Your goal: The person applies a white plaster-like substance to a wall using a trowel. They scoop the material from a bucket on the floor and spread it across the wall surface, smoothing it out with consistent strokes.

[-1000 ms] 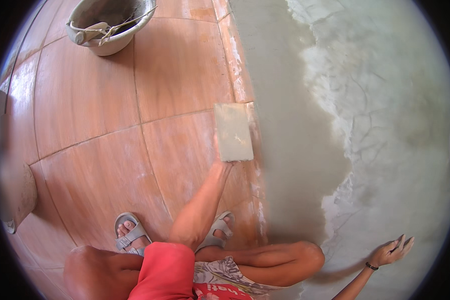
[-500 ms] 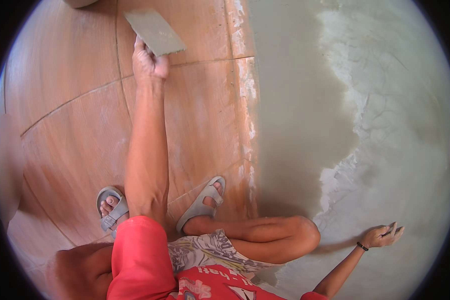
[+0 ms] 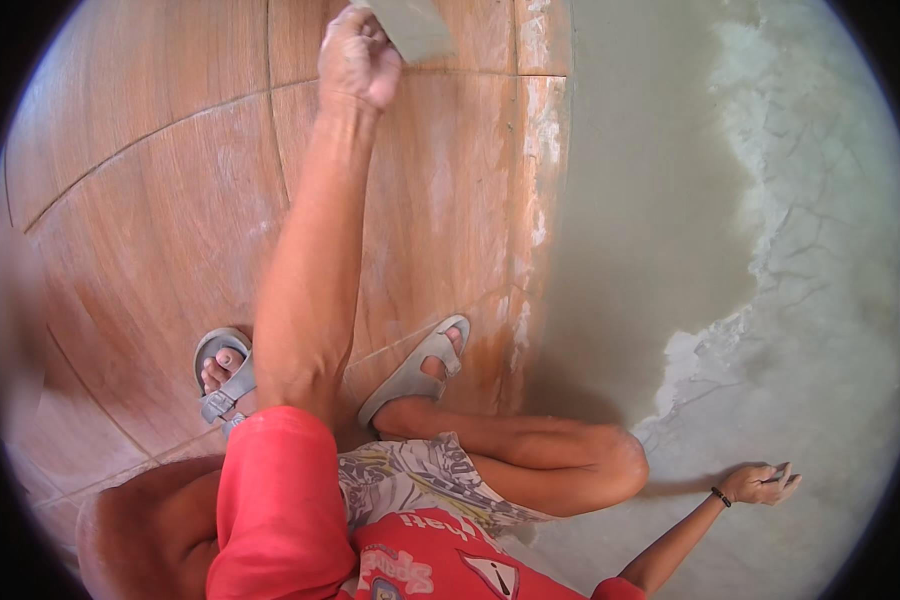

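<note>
My left hand [image 3: 362,62] reaches far forward over the brown floor tiles, its fingers closed around the near edge of a flat grey plate [image 3: 413,28]. That plate looks thin and straight-edged, with grey paste-like colour on its face; the top of the picture cuts off part of it. Low on the right, my right hand [image 3: 760,484] is against or just over the grey plastered surface [image 3: 820,330], and I cannot tell whether it touches. Its fingers are loosely bent and smudged grey, with nothing seen in them. A dark bead bracelet [image 3: 722,496] circles that wrist.
Brown wood-look tiles [image 3: 150,230] lie under my sandalled feet. A tile strip smeared white [image 3: 542,150] borders the grey surface. Beside it runs a smooth darker band of plaster [image 3: 650,180], ending in a ragged pale edge [image 3: 705,355]. My bent knee [image 3: 615,470] overlaps the band.
My left hand and the plate have moved forward and to the right, so the plate partly leaves the picture. The view has shifted slightly. My right hand's fingers are closer together.
</note>
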Action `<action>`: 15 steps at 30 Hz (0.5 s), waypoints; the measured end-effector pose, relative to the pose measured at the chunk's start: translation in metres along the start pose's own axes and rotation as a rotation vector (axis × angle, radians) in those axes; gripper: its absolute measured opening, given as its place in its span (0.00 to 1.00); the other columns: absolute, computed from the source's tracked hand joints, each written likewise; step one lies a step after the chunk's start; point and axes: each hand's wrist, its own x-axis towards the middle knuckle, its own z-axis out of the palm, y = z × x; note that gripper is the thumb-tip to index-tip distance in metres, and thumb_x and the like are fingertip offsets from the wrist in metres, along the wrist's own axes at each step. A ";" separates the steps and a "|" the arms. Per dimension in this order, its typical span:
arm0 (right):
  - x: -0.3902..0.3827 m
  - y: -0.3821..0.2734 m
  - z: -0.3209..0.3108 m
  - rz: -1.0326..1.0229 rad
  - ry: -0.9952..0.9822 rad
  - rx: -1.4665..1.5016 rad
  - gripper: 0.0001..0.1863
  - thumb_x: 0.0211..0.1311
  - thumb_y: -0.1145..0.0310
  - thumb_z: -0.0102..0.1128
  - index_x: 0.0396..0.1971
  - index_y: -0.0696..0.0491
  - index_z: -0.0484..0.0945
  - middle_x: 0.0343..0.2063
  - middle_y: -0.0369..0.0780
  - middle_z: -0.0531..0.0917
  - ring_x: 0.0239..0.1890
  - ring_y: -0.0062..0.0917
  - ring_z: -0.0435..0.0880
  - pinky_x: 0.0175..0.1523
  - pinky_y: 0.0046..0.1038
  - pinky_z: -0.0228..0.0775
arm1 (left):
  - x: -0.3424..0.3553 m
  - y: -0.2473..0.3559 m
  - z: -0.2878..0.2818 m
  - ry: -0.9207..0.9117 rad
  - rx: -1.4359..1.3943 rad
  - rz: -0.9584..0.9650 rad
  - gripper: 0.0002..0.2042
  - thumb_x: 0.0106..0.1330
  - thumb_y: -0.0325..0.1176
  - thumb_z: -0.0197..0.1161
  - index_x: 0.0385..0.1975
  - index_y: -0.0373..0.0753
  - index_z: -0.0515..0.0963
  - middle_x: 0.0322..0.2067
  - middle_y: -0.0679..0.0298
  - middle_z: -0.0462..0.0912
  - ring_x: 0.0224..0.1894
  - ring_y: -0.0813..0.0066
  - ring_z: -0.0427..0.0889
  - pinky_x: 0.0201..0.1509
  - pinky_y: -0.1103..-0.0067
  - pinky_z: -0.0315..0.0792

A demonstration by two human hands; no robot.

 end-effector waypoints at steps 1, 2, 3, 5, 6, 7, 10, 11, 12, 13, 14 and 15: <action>0.000 0.001 0.000 0.000 -0.010 -0.018 0.13 0.65 0.71 0.45 0.44 0.57 0.75 0.56 0.46 0.70 0.58 0.39 0.67 0.60 0.40 0.60 | -0.018 -0.010 0.011 0.042 0.180 -0.013 0.20 0.62 0.25 0.55 0.54 0.32 0.63 0.51 0.56 0.71 0.51 0.67 0.72 0.59 0.66 0.67; 0.000 0.002 -0.001 0.002 -0.017 -0.036 0.13 0.65 0.71 0.45 0.44 0.58 0.75 0.56 0.46 0.70 0.58 0.39 0.67 0.59 0.40 0.61 | -0.035 -0.022 0.020 -0.022 0.244 -0.033 0.23 0.58 0.23 0.56 0.55 0.33 0.60 0.46 0.56 0.73 0.46 0.70 0.72 0.52 0.70 0.69; 0.000 0.001 0.000 0.023 -0.025 -0.018 0.13 0.65 0.71 0.44 0.44 0.59 0.74 0.56 0.47 0.69 0.58 0.39 0.66 0.59 0.39 0.63 | -0.051 -0.032 0.025 -0.086 0.309 -0.049 0.27 0.53 0.21 0.56 0.55 0.34 0.57 0.41 0.56 0.75 0.40 0.73 0.73 0.44 0.75 0.71; 0.001 -0.006 0.002 0.068 -0.034 0.026 0.13 0.65 0.72 0.44 0.44 0.60 0.74 0.56 0.48 0.68 0.58 0.39 0.66 0.58 0.37 0.67 | -0.074 -0.052 0.021 -0.185 0.357 -0.173 0.33 0.49 0.20 0.55 0.60 0.38 0.55 0.44 0.57 0.74 0.43 0.71 0.73 0.47 0.70 0.71; 0.001 -0.006 0.002 0.068 -0.035 0.042 0.13 0.65 0.72 0.44 0.44 0.61 0.74 0.56 0.48 0.67 0.59 0.39 0.65 0.57 0.36 0.68 | -0.088 -0.065 0.021 -0.194 0.337 -0.262 0.36 0.49 0.20 0.55 0.62 0.41 0.53 0.45 0.57 0.73 0.45 0.69 0.72 0.48 0.70 0.71; 0.000 -0.005 0.002 0.067 -0.036 0.057 0.13 0.65 0.73 0.44 0.44 0.61 0.74 0.56 0.48 0.67 0.59 0.38 0.65 0.56 0.35 0.70 | -0.101 -0.078 0.019 -0.203 0.316 -0.351 0.38 0.49 0.20 0.54 0.64 0.43 0.51 0.46 0.57 0.72 0.48 0.68 0.71 0.49 0.69 0.71; 0.005 -0.007 0.001 0.078 -0.034 0.064 0.13 0.64 0.74 0.45 0.44 0.62 0.74 0.56 0.48 0.66 0.59 0.38 0.65 0.56 0.34 0.73 | -0.132 -0.123 -0.014 -0.168 0.285 -0.521 0.35 0.55 0.26 0.51 0.66 0.43 0.50 0.51 0.59 0.70 0.54 0.67 0.67 0.57 0.69 0.66; 0.005 -0.008 0.001 0.086 -0.037 0.060 0.13 0.64 0.75 0.45 0.44 0.62 0.74 0.56 0.48 0.66 0.59 0.38 0.65 0.56 0.33 0.74 | -0.144 -0.137 -0.022 -0.116 0.240 -0.536 0.31 0.59 0.30 0.51 0.65 0.43 0.53 0.52 0.60 0.70 0.55 0.67 0.67 0.60 0.70 0.63; 0.003 -0.006 -0.001 0.084 -0.052 0.050 0.13 0.64 0.75 0.45 0.44 0.62 0.74 0.56 0.48 0.66 0.59 0.38 0.66 0.56 0.33 0.74 | -0.156 -0.147 -0.022 -0.063 0.223 -0.585 0.29 0.62 0.33 0.50 0.64 0.42 0.54 0.52 0.61 0.70 0.55 0.68 0.66 0.60 0.71 0.62; -0.003 -0.004 -0.002 0.089 -0.069 0.044 0.12 0.65 0.74 0.45 0.44 0.62 0.74 0.56 0.48 0.66 0.59 0.38 0.66 0.56 0.33 0.74 | -0.167 -0.154 -0.023 -0.010 0.213 -0.630 0.26 0.64 0.36 0.50 0.63 0.41 0.56 0.52 0.61 0.70 0.55 0.69 0.66 0.61 0.72 0.61; -0.001 -0.003 -0.003 0.084 -0.082 0.037 0.12 0.65 0.74 0.45 0.44 0.62 0.74 0.56 0.48 0.66 0.59 0.38 0.66 0.56 0.33 0.74 | -0.175 -0.161 -0.024 0.047 0.193 -0.675 0.25 0.67 0.39 0.49 0.63 0.40 0.58 0.53 0.62 0.69 0.55 0.70 0.66 0.62 0.73 0.59; 0.000 -0.002 -0.002 0.084 -0.071 0.062 0.12 0.66 0.74 0.45 0.44 0.62 0.74 0.56 0.48 0.66 0.59 0.37 0.66 0.56 0.33 0.74 | -0.179 -0.175 -0.033 0.040 0.244 -0.652 0.23 0.68 0.41 0.48 0.61 0.40 0.60 0.53 0.62 0.70 0.55 0.71 0.66 0.62 0.74 0.59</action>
